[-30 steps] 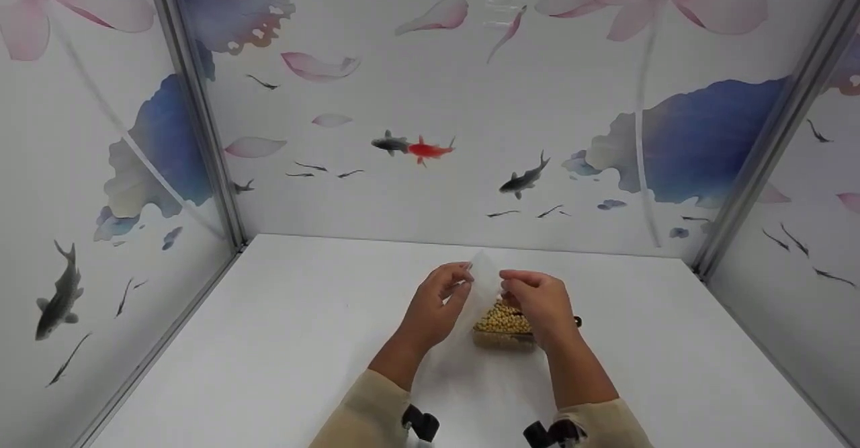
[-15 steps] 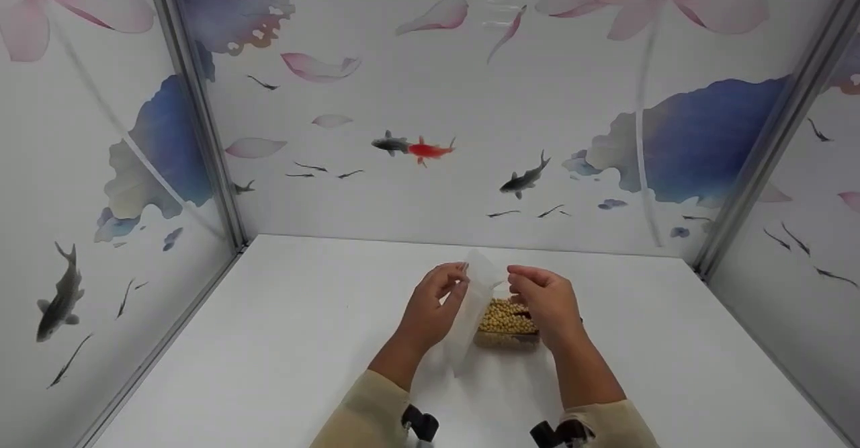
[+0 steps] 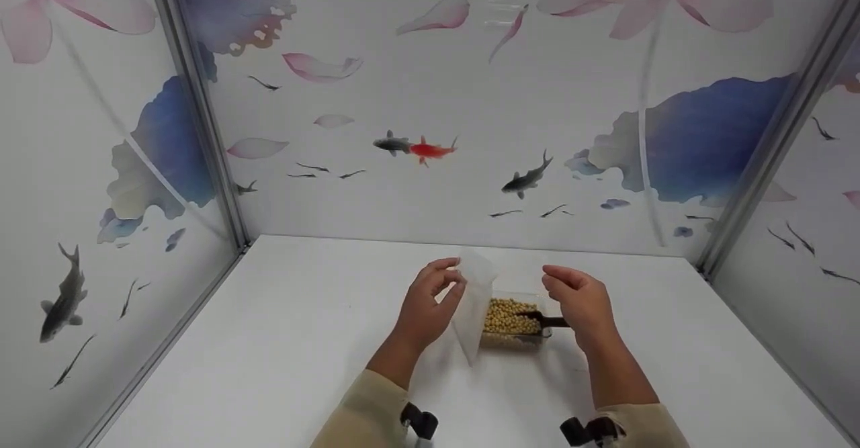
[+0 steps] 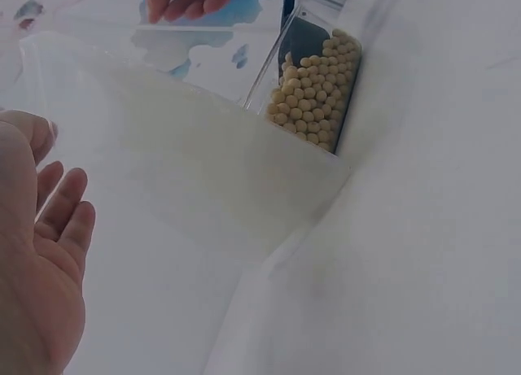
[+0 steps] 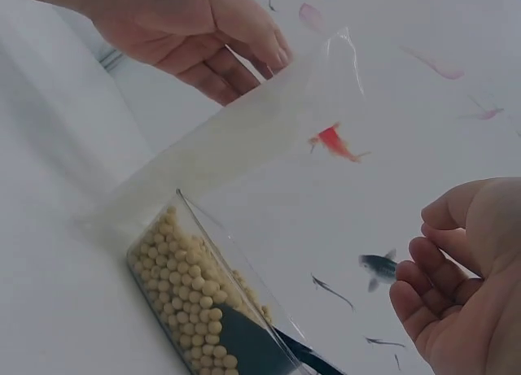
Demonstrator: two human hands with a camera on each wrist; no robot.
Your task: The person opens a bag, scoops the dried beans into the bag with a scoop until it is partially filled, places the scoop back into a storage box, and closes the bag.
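Observation:
My left hand [image 3: 428, 300] pinches the top edge of a translucent plastic bag [image 3: 474, 303], which hangs upright with its bottom pointing down. The bag looks flat in the left wrist view and overlaps the left end of a clear container [image 3: 514, 343]. Yellow soybeans [image 5: 183, 294] fill that container. A black scoop [image 3: 555, 322] is sunk into them, its handle sticking out over the right side. Above and right of the handle is my right hand [image 3: 586, 307], its fingers loosely bent with nothing between them.
The white table [image 3: 302, 340] extends on both sides of the container. A back wall [image 3: 443, 199] and side walls printed with fish, petals and leaves enclose it, with metal posts [image 3: 201, 109] at the corners. Black wrist devices [image 3: 420, 422] sit at both sleeves.
My right hand has moved away from the bag's mouth to the right, uncovering the container's right end and the scoop handle. The bag in my left hand has shifted slightly left.

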